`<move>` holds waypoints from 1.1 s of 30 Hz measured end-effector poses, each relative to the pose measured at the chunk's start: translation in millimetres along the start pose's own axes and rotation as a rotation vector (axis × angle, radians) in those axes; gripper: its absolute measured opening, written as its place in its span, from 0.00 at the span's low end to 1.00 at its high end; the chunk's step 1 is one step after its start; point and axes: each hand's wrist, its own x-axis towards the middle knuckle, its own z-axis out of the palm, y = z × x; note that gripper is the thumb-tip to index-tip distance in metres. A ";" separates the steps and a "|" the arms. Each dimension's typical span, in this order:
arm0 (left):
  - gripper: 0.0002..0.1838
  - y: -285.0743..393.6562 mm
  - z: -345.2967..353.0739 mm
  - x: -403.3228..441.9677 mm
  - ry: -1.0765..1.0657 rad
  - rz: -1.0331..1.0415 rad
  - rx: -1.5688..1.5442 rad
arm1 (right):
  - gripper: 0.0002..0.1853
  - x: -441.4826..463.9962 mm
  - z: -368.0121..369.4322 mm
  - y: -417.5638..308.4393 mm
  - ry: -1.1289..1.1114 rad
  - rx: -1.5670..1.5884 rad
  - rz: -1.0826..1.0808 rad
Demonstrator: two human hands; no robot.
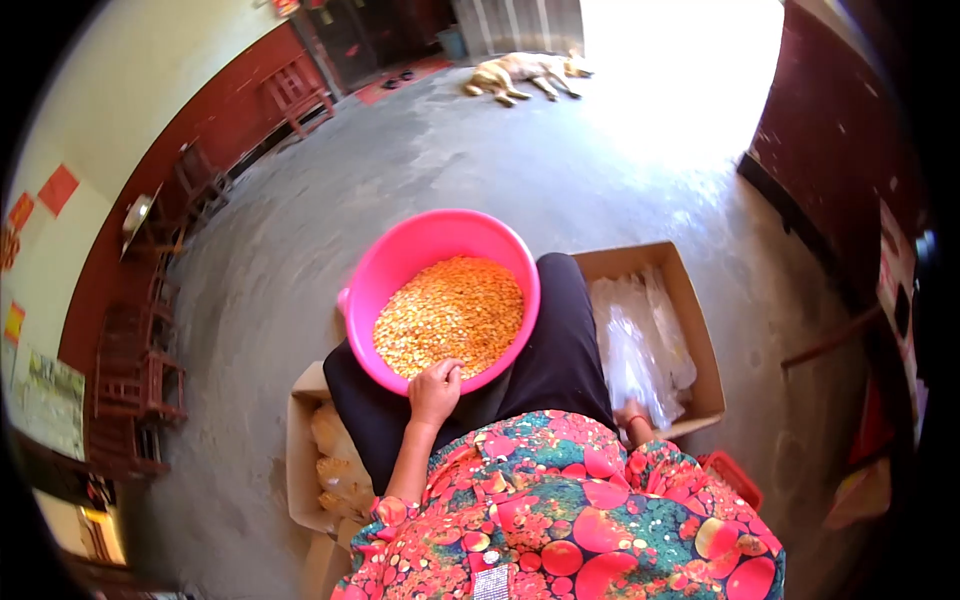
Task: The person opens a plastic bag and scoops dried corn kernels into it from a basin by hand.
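A pink plastic basin rests on my lap, part filled with yellow-orange corn kernels. My left hand is at the basin's near rim, its fingers curled together; whatever is between them, if anything, is too small to make out. To my right stands an open cardboard box with clear plastic bags inside. At the box's near edge, my right hand has its fingers closed on the near end of a bag, partly hidden by the plastic and my sleeve.
Left of my legs, another cardboard box holds filled bags. A red plastic basket is by my right side. A dog lies on the concrete floor ahead. Wooden chairs line the left wall.
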 end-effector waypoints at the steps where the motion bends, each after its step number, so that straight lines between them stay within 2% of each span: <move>1: 0.08 0.0 -0.8 -0.9 -0.009 0.004 0.010 | 0.17 1.0 -1.9 1.6 -0.127 0.003 0.021; 2: 0.08 -3.3 1.8 -1.3 0.020 0.019 0.012 | 0.16 3.9 -1.1 5.8 -0.214 0.049 0.033; 4: 0.08 -2.1 -1.0 -1.6 0.010 0.018 -0.009 | 0.13 12.7 2.2 13.7 -0.244 0.190 0.070; 10: 0.08 -4.9 -2.3 -2.4 0.017 0.003 -0.029 | 0.05 42.4 5.3 22.4 -0.123 0.593 0.125; 12: 0.09 -7.8 0.0 -3.0 0.036 0.032 -0.026 | 0.03 51.6 -2.6 20.0 -0.069 0.734 0.083; 14: 0.09 -11.5 2.5 -2.9 0.067 0.037 -0.043 | 0.05 85.6 -19.1 23.5 -0.114 1.012 0.009; 15: 0.09 -13.0 3.2 -2.6 0.045 0.036 -0.021 | 0.05 72.8 -34.5 6.6 0.007 0.872 -0.120; 16: 0.09 -13.7 3.7 -2.7 0.020 0.036 0.001 | 0.06 73.3 -46.3 -8.4 0.090 0.841 -0.170; 21: 0.11 -11.1 0.0 -3.9 0.034 0.042 -0.063 | 0.14 28.3 -114.3 -101.0 0.416 0.594 -0.686; 24: 0.10 -12.7 0.1 -3.2 0.020 0.047 -0.059 | 0.13 -9.7 -135.4 -163.7 0.454 0.690 -0.940; 26: 0.10 -14.7 0.9 -1.7 0.038 0.060 -0.097 | 0.12 -42.9 -142.8 -201.8 0.466 0.637 -1.129; 27: 0.10 -16.6 3.2 -1.8 0.035 0.049 -0.105 | 0.11 -88.9 -142.7 -222.2 0.345 0.768 -1.077; 30: 0.12 -11.6 -5.2 -0.9 0.014 0.000 -0.121 | 0.09 -154.7 -132.1 -268.1 0.426 0.875 -1.338; 31: 0.15 -8.6 -7.9 -2.1 -0.008 -0.037 -0.126 | 0.09 -173.2 -129.5 -276.3 0.425 0.865 -1.340; 32: 0.15 -11.1 -3.3 -1.8 -0.004 -0.041 -0.131 | 0.09 -189.2 -127.1 -284.1 0.319 0.920 -1.407; 33: 0.20 -14.2 -0.2 0.6 0.053 -0.035 -0.227 | 0.09 -197.9 -123.6 -290.0 0.209 0.975 -1.472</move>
